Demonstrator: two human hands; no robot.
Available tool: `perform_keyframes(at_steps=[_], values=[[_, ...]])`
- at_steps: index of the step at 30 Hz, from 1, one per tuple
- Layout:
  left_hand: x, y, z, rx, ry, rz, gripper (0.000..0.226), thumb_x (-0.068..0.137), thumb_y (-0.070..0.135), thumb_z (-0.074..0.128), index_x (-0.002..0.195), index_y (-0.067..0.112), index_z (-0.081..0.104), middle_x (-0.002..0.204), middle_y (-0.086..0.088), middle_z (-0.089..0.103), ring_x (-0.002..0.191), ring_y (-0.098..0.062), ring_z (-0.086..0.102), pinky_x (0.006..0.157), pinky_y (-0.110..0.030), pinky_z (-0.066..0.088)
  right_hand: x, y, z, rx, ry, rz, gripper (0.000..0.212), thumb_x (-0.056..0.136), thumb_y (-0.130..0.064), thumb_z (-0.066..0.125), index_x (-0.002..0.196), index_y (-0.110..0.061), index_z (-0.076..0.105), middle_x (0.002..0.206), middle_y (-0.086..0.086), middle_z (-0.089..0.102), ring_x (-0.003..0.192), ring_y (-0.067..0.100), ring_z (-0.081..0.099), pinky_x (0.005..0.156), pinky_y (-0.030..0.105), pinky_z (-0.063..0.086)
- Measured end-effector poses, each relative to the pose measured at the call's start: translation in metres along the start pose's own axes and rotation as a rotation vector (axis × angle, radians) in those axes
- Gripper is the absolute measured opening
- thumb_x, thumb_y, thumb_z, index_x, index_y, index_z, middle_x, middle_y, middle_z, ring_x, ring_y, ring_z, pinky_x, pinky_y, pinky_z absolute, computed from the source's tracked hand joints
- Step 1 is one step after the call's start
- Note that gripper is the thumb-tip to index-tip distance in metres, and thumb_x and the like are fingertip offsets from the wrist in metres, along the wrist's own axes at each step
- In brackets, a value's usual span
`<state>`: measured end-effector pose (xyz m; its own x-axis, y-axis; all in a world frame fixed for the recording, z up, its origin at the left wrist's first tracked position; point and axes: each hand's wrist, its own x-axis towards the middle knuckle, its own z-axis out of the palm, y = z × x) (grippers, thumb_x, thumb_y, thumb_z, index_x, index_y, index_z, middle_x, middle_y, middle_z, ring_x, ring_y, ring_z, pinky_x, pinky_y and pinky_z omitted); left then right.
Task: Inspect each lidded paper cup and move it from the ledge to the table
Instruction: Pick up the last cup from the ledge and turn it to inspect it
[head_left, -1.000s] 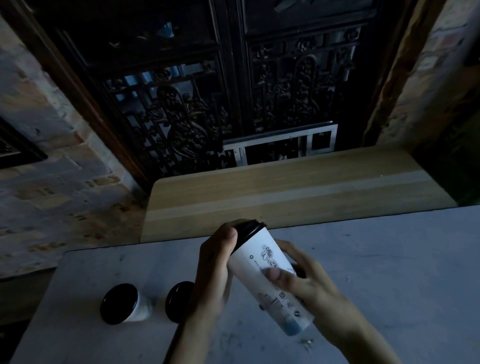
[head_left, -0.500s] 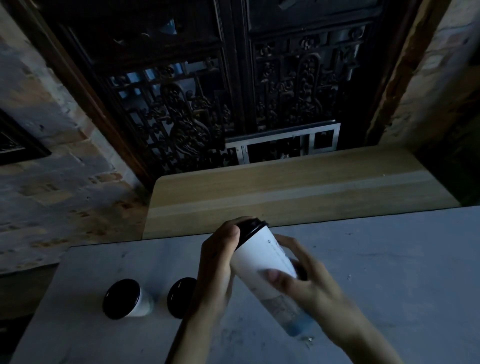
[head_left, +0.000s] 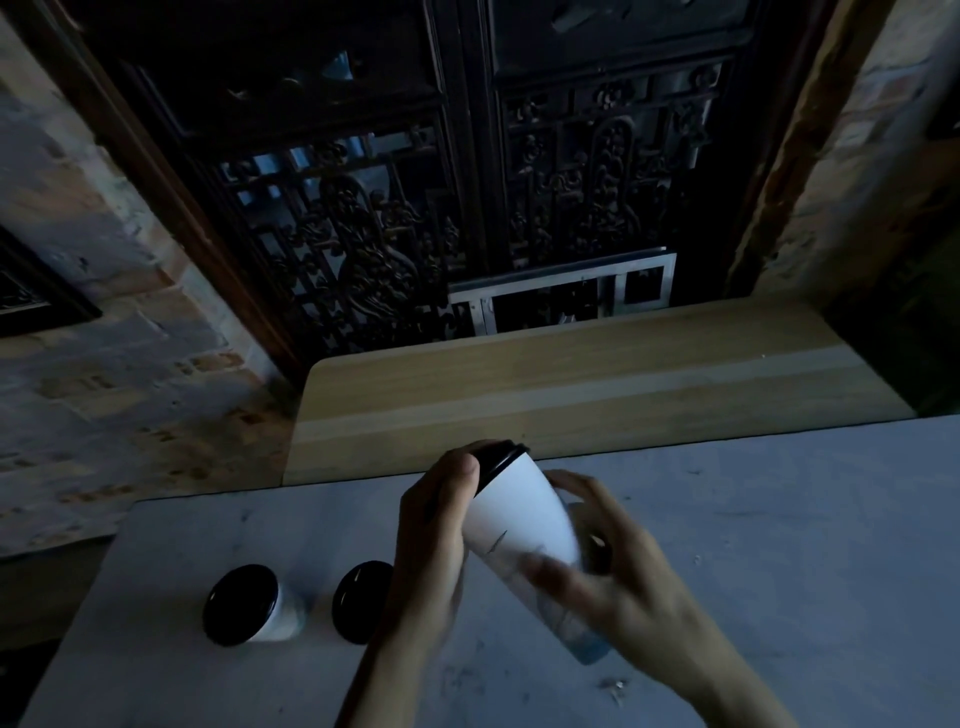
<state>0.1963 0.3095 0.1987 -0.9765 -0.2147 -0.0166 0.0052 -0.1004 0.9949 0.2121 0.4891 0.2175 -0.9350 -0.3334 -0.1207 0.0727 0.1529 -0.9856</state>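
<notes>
Over the grey surface (head_left: 753, 519), both hands are gripping a tilted cup (head_left: 524, 530), lid pointing toward the ledge (head_left: 571, 384): left hand (head_left: 436, 540) near the lid, right hand (head_left: 618, 571) wrapping the lower body.

Light: dim, bluish — faint daylight through the carved screen (head_left: 353, 171)
Blur: right hand (head_left: 618, 582) smeared
Edges: walls bow outward

Behind stands a dark carved wooden door (head_left: 467, 197) with ornate lattice panels. A pale metal frame (head_left: 566, 293) leans at its foot. Brick walls (head_left: 119, 364) stand on both sides.
</notes>
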Motion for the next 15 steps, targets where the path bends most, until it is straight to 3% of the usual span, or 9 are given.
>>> perform_keyframes(at_steps=[4, 6, 9, 11, 13, 15], values=[[-0.002, 0.003, -0.002, -0.057, -0.043, -0.014, 0.067, 0.083, 0.069, 0.065, 0.118, 0.013, 0.077, 0.122, -0.013, 0.077, 0.118, -0.031, 0.07, 0.1, -0.051, 0.052, -0.002, -0.005, -0.007, 0.294, -0.081, 0.179, 0.056, 0.069, -0.053, 0.079, 0.123, -0.044, 0.069, 0.109, 0.017, 0.079, 0.099, 0.044, 0.076, 0.093, 0.062, 0.057], [-0.003, 0.003, -0.001, -0.028, -0.015, 0.005, 0.061, 0.088, 0.066, 0.061, 0.118, 0.015, 0.077, 0.121, -0.01, 0.078, 0.117, -0.029, 0.071, 0.099, -0.048, 0.053, -0.002, -0.007, -0.006, 0.158, -0.05, 0.13, 0.058, 0.071, -0.059, 0.074, 0.127, -0.046, 0.066, 0.107, 0.016, 0.078, 0.095, 0.034, 0.076, 0.089, 0.057, 0.058], [-0.002, -0.002, 0.002, 0.047, 0.035, 0.018, 0.052, 0.092, 0.056, 0.051, 0.114, 0.018, 0.079, 0.115, -0.004, 0.081, 0.113, -0.022, 0.073, 0.093, -0.04, 0.052, -0.003, -0.009, 0.002, -0.174, 0.0, -0.004, 0.079, 0.071, -0.066, 0.07, 0.143, -0.043, 0.05, 0.113, -0.006, 0.077, 0.089, 0.008, 0.072, 0.081, 0.038, 0.061], [-0.003, -0.002, 0.002, 0.051, 0.028, 0.027, 0.056, 0.09, 0.065, 0.054, 0.114, 0.02, 0.079, 0.116, -0.002, 0.081, 0.114, -0.018, 0.073, 0.092, -0.036, 0.051, -0.004, -0.007, 0.004, -0.283, 0.017, -0.043, 0.082, 0.071, -0.065, 0.069, 0.147, -0.042, 0.045, 0.118, -0.012, 0.073, 0.09, 0.006, 0.072, 0.079, 0.034, 0.06], [-0.003, -0.001, -0.001, 0.037, 0.006, 0.038, 0.063, 0.084, 0.076, 0.059, 0.116, 0.026, 0.079, 0.122, 0.0, 0.079, 0.12, -0.016, 0.07, 0.098, -0.037, 0.049, -0.002, -0.006, -0.001, -0.125, -0.021, -0.026, 0.071, 0.074, -0.055, 0.077, 0.14, -0.041, 0.053, 0.118, -0.007, 0.077, 0.098, 0.015, 0.077, 0.081, 0.04, 0.064], [-0.002, -0.001, -0.007, 0.053, -0.033, 0.065, 0.064, 0.083, 0.078, 0.061, 0.124, 0.032, 0.075, 0.13, -0.001, 0.076, 0.129, -0.021, 0.065, 0.109, -0.051, 0.046, 0.001, -0.006, -0.008, 0.037, -0.082, 0.028, 0.057, 0.078, -0.045, 0.081, 0.132, -0.04, 0.063, 0.116, -0.004, 0.079, 0.103, 0.019, 0.078, 0.078, 0.032, 0.064]])
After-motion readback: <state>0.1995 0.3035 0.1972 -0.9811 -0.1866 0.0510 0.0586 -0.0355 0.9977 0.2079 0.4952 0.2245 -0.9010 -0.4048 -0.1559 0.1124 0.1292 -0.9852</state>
